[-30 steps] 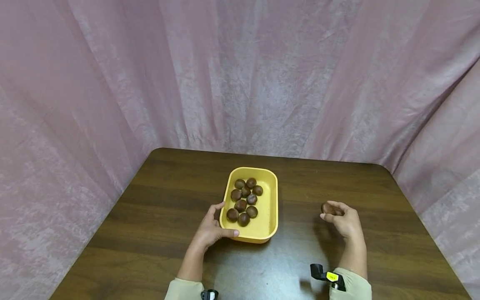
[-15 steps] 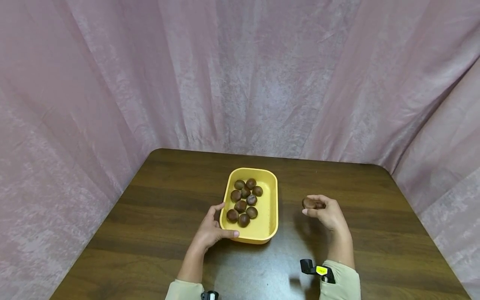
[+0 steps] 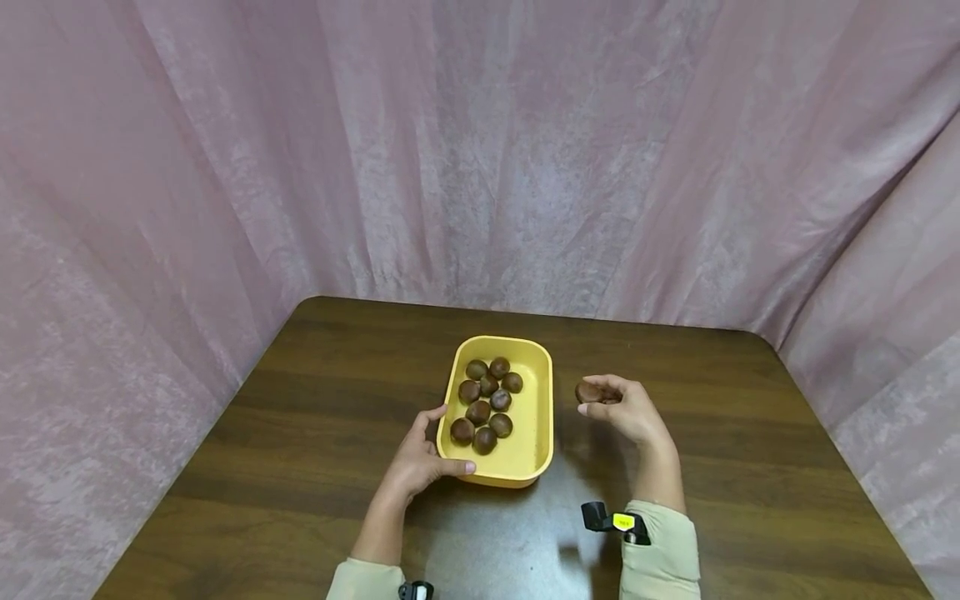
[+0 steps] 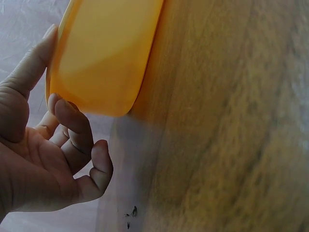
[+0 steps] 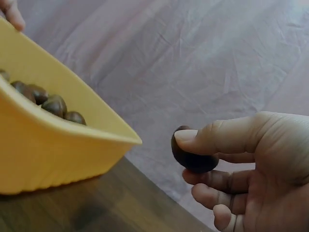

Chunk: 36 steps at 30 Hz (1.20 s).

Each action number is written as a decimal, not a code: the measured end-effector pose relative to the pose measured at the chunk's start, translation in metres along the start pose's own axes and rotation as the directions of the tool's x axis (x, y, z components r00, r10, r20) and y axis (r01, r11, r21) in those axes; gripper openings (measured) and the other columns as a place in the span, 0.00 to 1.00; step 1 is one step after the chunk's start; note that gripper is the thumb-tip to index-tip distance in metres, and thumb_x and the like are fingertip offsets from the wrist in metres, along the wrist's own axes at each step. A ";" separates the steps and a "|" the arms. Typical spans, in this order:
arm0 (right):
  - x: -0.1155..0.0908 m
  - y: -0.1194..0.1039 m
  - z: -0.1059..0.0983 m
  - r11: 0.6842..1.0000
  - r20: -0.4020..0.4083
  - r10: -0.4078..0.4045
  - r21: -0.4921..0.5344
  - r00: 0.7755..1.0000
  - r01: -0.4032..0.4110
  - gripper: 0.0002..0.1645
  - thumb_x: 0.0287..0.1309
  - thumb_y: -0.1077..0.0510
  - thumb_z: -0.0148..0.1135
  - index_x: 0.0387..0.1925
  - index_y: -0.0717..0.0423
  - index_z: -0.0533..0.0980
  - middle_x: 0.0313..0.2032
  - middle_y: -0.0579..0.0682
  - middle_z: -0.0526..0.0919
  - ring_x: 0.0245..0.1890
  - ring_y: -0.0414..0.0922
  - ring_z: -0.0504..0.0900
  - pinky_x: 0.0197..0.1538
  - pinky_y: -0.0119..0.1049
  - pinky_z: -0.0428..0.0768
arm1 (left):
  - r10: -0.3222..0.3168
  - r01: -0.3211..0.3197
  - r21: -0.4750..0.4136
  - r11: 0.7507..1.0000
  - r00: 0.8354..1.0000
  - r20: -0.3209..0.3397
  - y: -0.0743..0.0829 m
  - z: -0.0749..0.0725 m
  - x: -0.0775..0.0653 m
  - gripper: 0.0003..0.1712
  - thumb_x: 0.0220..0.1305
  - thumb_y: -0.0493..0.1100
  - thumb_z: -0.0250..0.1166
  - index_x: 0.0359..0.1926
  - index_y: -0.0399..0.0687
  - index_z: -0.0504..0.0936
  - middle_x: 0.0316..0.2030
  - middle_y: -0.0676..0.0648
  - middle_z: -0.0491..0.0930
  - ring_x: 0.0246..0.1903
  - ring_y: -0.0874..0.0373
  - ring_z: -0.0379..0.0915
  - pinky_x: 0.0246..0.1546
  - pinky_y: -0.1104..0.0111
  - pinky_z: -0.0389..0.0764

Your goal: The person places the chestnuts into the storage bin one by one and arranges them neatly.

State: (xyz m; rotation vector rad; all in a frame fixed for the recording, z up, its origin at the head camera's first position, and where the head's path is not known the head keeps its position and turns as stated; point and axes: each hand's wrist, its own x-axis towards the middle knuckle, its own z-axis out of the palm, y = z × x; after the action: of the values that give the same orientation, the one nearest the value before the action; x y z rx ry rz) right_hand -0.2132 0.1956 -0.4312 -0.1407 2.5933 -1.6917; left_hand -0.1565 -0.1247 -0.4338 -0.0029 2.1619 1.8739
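A yellow rectangular container (image 3: 538, 417) stands on the table with several brown chestnuts (image 3: 478, 412) lying inside, mostly along its left half. My left hand (image 3: 417, 467) grips the container's near left corner, thumb over the near rim and a fingertip at the left side. In the left wrist view that hand's other fingers (image 4: 77, 128) curl beside the container's wall. My right hand (image 3: 633, 412) pinches one chestnut (image 5: 193, 153) between thumb and fingers, in the air just right of the container.
The dark wooden table (image 3: 337, 367) has rounded far corners. A pink velvet curtain (image 3: 525, 167) hangs right behind its far edge and along both sides. A black wrist mount (image 3: 618, 522) sits on the right sleeve.
My right hand has moved left with the pinched chestnut, from the table's right part to close beside the container. The left hand keeps its grip; the container stays nearly in place.
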 end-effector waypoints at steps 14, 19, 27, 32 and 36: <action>0.030 -0.016 0.015 0.995 0.270 -0.078 -0.031 0.960 0.090 0.27 0.41 0.72 0.64 0.50 0.73 0.74 0.37 0.57 0.80 0.37 0.48 0.76 0.40 0.38 0.74 | 0.001 -0.001 0.001 1.000 1.000 0.002 0.000 -0.001 0.000 0.54 0.40 0.30 0.75 0.68 0.41 0.55 0.28 0.36 0.80 0.26 0.53 0.78 0.35 0.57 0.74; 0.040 -0.018 0.025 0.997 0.378 -0.082 0.025 0.922 0.078 0.27 0.40 0.74 0.64 0.49 0.72 0.74 0.39 0.56 0.80 0.37 0.47 0.76 0.39 0.37 0.74 | 0.002 -0.002 -0.014 1.000 1.000 0.009 -0.002 -0.001 0.001 0.55 0.40 0.29 0.75 0.68 0.41 0.54 0.28 0.35 0.80 0.26 0.52 0.78 0.32 0.62 0.74; 0.055 -0.028 0.038 0.998 0.460 -0.040 -0.027 0.887 0.059 0.25 0.38 0.77 0.65 0.44 0.69 0.75 0.38 0.56 0.80 0.37 0.48 0.76 0.39 0.39 0.75 | 0.007 -0.006 -0.022 1.000 1.000 0.015 -0.004 0.001 -0.003 0.55 0.40 0.30 0.76 0.68 0.39 0.54 0.27 0.35 0.80 0.25 0.52 0.78 0.33 0.57 0.74; 0.067 -0.036 0.048 0.982 0.513 0.038 -0.176 0.858 0.062 0.25 0.36 0.75 0.68 0.42 0.63 0.77 0.37 0.52 0.80 0.39 0.46 0.74 0.42 0.39 0.74 | 0.013 -0.012 -0.037 0.999 1.000 0.022 -0.004 0.002 -0.004 0.55 0.40 0.29 0.75 0.67 0.39 0.54 0.27 0.35 0.80 0.25 0.52 0.78 0.32 0.56 0.74; 0.075 -0.039 0.058 0.968 0.531 0.106 -0.249 0.841 0.035 0.25 0.32 0.76 0.69 0.39 0.61 0.77 0.34 0.51 0.79 0.35 0.45 0.74 0.40 0.37 0.73 | 0.014 -0.012 -0.045 0.999 0.999 0.032 -0.004 0.002 -0.003 0.54 0.40 0.28 0.75 0.67 0.39 0.54 0.27 0.34 0.80 0.25 0.52 0.78 0.33 0.55 0.75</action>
State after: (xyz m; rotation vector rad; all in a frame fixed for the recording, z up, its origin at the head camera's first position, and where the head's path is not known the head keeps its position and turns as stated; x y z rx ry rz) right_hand -0.2810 0.1199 -0.4180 -0.4973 2.3267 -1.0865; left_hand -0.1522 -0.1237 -0.4376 0.0324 2.1036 1.9158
